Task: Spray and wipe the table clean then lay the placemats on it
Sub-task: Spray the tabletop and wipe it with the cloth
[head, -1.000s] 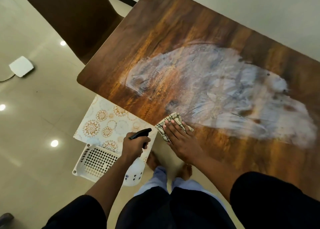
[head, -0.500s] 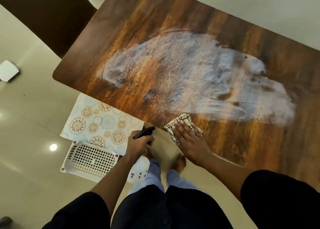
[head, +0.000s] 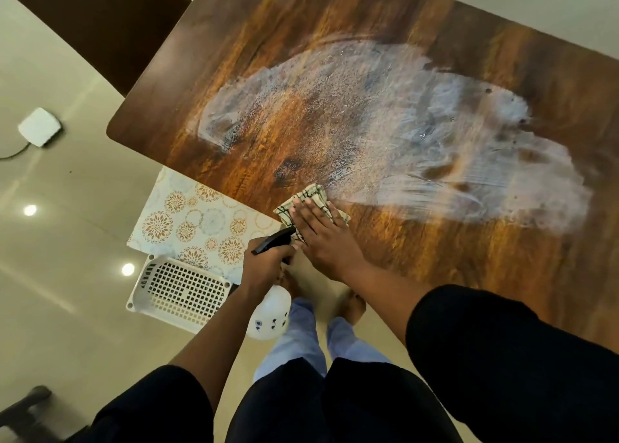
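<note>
Glossy wood table [head: 435, 292], checked cloth [head: 310, 196]

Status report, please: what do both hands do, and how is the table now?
Left hand grips spray bottle. Right hand flat on cloth, near edge. Table wet, smeared. Placemats on floor.

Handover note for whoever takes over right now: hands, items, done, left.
Left hand grips the white spray bottle with black trigger, held off the table edge.
Right hand presses flat on the checked cloth at the near edge of the brown wooden table.
Done: spraying; a wide wet smear covers the middle.
Left: wipe the smear dry, then lay the floral patterned placemat, now lying below the table beside the white plastic basket.
</note>
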The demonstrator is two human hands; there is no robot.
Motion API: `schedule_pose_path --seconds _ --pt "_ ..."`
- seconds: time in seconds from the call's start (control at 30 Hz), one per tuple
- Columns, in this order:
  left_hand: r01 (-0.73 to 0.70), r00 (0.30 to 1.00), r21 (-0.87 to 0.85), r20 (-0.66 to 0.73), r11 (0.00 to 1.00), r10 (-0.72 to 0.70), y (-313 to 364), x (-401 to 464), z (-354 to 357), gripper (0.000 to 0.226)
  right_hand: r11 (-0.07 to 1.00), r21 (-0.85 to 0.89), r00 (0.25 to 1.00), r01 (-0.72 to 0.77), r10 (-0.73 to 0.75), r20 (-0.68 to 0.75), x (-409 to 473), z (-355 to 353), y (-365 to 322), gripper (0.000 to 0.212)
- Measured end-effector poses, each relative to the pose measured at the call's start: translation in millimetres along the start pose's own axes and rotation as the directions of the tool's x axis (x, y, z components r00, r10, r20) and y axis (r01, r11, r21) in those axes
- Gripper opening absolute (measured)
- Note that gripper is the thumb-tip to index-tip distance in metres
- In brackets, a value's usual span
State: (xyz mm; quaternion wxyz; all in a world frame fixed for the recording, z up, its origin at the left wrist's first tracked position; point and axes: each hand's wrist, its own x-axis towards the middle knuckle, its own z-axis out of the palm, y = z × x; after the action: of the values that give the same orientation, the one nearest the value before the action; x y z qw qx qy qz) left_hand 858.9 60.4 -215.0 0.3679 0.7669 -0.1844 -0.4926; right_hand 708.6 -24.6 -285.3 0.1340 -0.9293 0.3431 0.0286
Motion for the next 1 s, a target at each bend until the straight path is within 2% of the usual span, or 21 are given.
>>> schedule_pose_path --seconds 0.1,0.17,0.3,0.37,0.6,0.77,0.93,1.0 --pt "-0.008 1.0 -0.017 0.026 1.0 0.009 0.1 -2.9 12.3 0.025 0.993 0.035 0.992 -0.116 0.118 -0.035 -46.0 3.6 20.8 0.068" --pt "-0.001 0.998 -0.021 0.07 1.0 0.003 0.3 -5.0 21.5 0.024 0.975 0.06 0.975 -0.212 0.215 -0.061 -81.8 6.7 36.3 0.068" --pt "0.029 0.994 0.009 0.105 1.0 -0.03 -0.6 -8.5 38.2 0.015 0.879 0.087 0.875 -0.468 0.475 -0.093 -142.8 11.2 62.4 0.07" --pt "0.031 0.991 0.027 0.129 0.999 -0.035 -0.2 -12.1 45.4 0.017 0.847 0.082 0.84 -0.525 0.531 -0.108 -163.7 10.4 74.9 0.069" --pt "0.017 0.989 0.033 0.144 0.999 -0.022 -1.0 -16.7 45.7 0.013 0.871 0.06 0.864 -0.487 0.49 -0.113 -168.9 9.7 76.5 0.067" --pt "0.026 0.995 0.02 0.101 0.999 -0.028 0.3 -6.6 24.1 0.01 0.97 -0.049 0.969 -0.237 0.232 -0.081 -126.9 12.6 43.1 0.071" --pt "-0.021 0.997 0.034 0.079 0.999 0.018 7.8 15.9 -18.8 0.004 0.992 -0.022 0.991 -0.125 0.124 -0.059 -40.4 13.5 -5.6 0.071" --pt "-0.017 0.997 0.018 0.077 1.0 0.015 12.7 25.2 -36.0 0.008 0.997 -0.023 0.996 -0.078 0.076 -0.049 -2.6 8.7 -21.8 0.068"
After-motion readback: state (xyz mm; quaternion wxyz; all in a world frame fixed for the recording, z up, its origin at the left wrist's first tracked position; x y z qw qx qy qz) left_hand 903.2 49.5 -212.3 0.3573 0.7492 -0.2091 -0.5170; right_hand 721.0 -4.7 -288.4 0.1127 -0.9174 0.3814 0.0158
